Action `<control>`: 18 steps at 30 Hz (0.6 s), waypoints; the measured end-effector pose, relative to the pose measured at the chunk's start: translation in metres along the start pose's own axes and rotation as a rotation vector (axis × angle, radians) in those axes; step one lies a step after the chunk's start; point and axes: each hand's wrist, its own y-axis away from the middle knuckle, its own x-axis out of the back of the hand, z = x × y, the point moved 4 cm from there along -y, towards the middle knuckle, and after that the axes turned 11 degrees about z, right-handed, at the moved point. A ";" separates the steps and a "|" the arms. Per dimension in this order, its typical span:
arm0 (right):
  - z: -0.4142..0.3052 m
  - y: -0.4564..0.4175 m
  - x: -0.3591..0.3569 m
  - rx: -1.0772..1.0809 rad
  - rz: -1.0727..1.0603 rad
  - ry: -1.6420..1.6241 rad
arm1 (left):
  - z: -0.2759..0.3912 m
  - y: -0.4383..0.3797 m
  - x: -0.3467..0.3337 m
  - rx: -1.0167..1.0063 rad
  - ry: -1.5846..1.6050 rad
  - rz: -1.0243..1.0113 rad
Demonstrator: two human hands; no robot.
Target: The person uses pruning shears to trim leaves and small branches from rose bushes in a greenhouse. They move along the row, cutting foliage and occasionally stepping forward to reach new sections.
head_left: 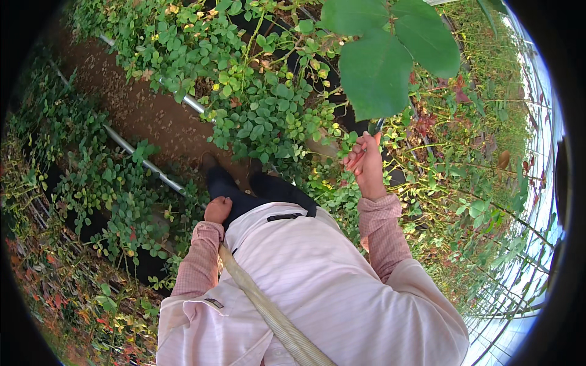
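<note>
My right hand [370, 168] is raised over the rose bushes, its fingers curled around orange-red-handled pruning shears [378, 137]. Only part of the handles and a bit of metal show; a large green rose leaf [375, 73] close to the camera hides whatever lies past the tip. Low at my left thigh, my left hand [218, 209] is curled into a fist, with nothing visible in it. Leafy rose bushes [261, 110] with green and yellowing leaves grow in front of me and around the right hand.
A brown soil path [142, 114] littered with dry leaves runs to the upper left. Metal pipes [142, 162] edge the plant rows on both sides. Thorny-looking stems [503, 210] stand at the right, before pale greenhouse sheeting [545, 132]. A woven strap [274, 311] crosses my chest.
</note>
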 end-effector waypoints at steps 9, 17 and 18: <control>0.011 0.002 0.019 0.026 0.141 -0.056 | -0.006 -0.005 0.023 0.017 -0.048 -0.029; 0.005 -0.067 0.050 -0.083 0.200 0.211 | -0.008 -0.007 0.031 -0.063 -0.145 -0.061; 0.015 -0.072 0.059 -0.132 0.170 0.201 | -0.006 -0.006 0.033 -0.082 -0.158 -0.066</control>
